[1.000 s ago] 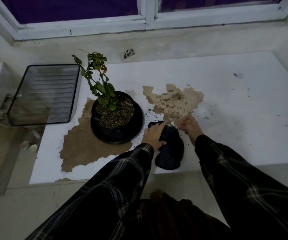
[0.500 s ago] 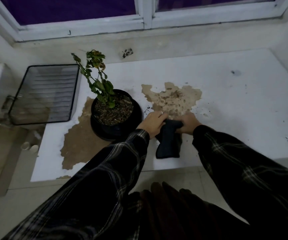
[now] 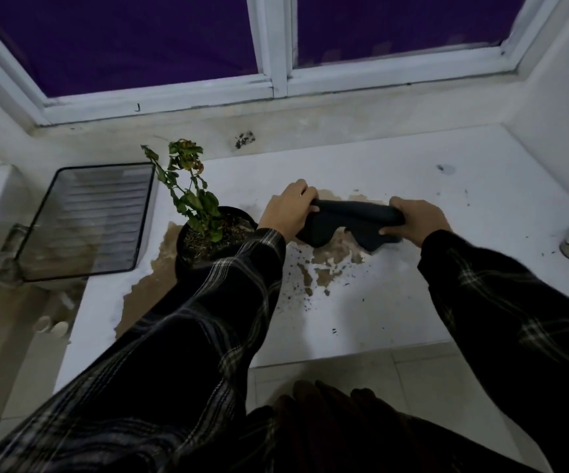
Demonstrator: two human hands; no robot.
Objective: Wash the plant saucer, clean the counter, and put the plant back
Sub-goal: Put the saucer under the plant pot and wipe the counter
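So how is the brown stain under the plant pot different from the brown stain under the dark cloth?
The stain by the plant pot is one solid patch running toward the counter's front edge; the stain below the dark cloth is broken into ragged bits with dark specks around it. The pot sits on the first, while both hands hold the cloth stretched above the second. Both are brown marks on the white counter.

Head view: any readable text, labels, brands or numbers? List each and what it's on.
None readable.
Dark cloth gripped by left hand and right hand: plain, no label visible.
Plant pot: no marking visible.
Window frame: one small dark J-shaped mark on the lower rail; cannot tell whether it is a character or a scuff.
Glass tray: ribbed pattern only, no text.
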